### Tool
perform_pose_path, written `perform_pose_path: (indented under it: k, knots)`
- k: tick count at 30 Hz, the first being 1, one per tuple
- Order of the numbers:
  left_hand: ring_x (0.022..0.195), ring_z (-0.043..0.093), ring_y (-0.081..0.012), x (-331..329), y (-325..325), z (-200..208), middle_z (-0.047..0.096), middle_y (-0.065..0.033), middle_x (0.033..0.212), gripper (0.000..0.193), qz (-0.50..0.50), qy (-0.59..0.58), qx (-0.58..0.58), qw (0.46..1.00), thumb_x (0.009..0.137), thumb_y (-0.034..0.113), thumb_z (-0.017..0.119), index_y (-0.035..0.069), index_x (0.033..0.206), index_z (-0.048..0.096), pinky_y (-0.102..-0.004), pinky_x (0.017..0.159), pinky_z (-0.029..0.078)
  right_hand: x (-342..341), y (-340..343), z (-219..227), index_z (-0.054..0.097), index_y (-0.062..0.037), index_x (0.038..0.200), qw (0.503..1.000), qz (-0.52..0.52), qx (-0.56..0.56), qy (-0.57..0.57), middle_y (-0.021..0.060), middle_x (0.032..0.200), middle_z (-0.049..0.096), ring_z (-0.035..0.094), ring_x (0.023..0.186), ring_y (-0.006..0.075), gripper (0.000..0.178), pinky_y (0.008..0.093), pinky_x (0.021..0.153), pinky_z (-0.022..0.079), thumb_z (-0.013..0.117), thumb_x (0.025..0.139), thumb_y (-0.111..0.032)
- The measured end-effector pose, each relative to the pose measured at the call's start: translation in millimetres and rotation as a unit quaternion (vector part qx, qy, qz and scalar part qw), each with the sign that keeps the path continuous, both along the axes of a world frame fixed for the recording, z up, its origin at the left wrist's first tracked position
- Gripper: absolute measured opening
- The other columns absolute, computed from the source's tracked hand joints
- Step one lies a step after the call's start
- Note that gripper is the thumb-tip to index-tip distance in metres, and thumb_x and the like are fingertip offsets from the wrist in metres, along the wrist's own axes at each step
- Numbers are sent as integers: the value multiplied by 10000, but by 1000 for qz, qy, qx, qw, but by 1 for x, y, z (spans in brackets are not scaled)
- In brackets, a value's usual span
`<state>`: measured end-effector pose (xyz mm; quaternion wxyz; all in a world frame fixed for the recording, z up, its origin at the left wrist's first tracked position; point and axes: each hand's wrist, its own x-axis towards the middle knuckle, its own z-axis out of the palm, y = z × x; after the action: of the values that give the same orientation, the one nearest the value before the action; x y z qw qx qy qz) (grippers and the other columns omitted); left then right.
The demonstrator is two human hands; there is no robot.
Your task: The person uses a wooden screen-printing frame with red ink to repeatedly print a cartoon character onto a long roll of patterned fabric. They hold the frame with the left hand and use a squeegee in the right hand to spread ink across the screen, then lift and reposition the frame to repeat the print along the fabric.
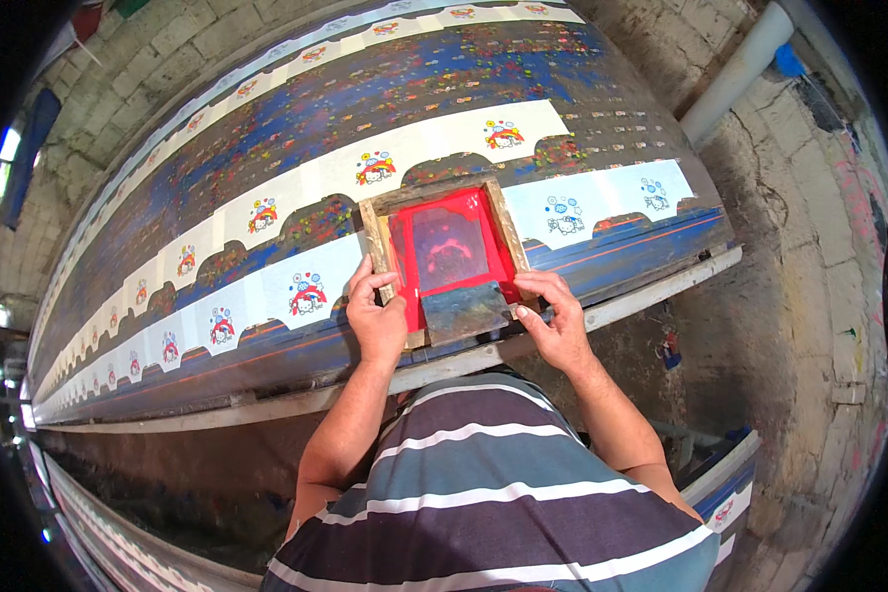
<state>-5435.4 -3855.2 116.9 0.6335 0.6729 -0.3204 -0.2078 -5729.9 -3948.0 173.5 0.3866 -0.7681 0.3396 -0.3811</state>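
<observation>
A wooden-framed printing screen point(454, 249) with red mesh lies on the near edge of a long printing table, over a row of pale fabric pieces. My left hand point(376, 314) grips its left wooden side, thumb toward the near corner. On the opposite side my right hand point(555, 314) is closed at the near right corner, fingers over the wood. A dark grey-blue stained flat piece point(468, 312) lies across the screen's near end, beside my right thumb; whether that thumb touches it I cannot tell. Left of the screen, a white piece point(308, 284) bears a red and blue cartoon print.
To the right, another white piece point(612, 205) shows mostly blue prints. Cream printed pieces point(375, 166) run in a row beyond. The paint-stained table point(405, 84) has a pale rail point(651, 286) along its near edge. A grey pipe point(738, 74) stands at the far right.
</observation>
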Motion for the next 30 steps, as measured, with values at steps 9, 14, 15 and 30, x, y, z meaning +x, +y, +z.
perform_pose_path:
  k: [9, 14, 15, 30]
  knots:
    - [1693, 447, -373, 2, -1, -6, 435, -333, 1799, 427, -11, 67, -6, 998, 833, -256, 645, -26, 1177, 752, -437, 1373, 390, -17, -13, -2, 792, -48, 1354, 998, 59, 29, -19, 161, 1409, 776, 665, 1413, 383, 423, 516, 1236, 494, 847, 935, -62]
    - [1683, 449, -399, 9, 2, -14, 397, -343, 1824, 444, -24, 53, -18, 998, 849, -277, 628, -58, 1225, 717, -465, 1350, 431, -21, -18, -4, 781, -29, 1367, 996, 86, 19, -10, 172, 1435, 771, 667, 1430, 383, 393, 515, 1246, 493, 819, 987, -121]
    - [1681, 453, -398, 10, 2, -17, 395, -343, 1825, 454, -25, 56, -26, 998, 846, -280, 624, -59, 1231, 716, -465, 1346, 437, -22, -19, -5, 781, -30, 1366, 996, 88, 10, -10, 172, 1437, 771, 668, 1429, 386, 393, 517, 1247, 492, 819, 985, -116]
    - [1726, 381, -396, 8, 2, -11, 409, -347, 1803, 372, -26, 65, -5, 998, 902, -240, 666, -50, 1213, 743, -459, 1398, 351, 10, 11, 26, 799, -65, 1302, 980, 74, -152, 104, 164, 1366, 746, 677, 1369, 418, 409, 557, 1162, 538, 889, 918, -172]
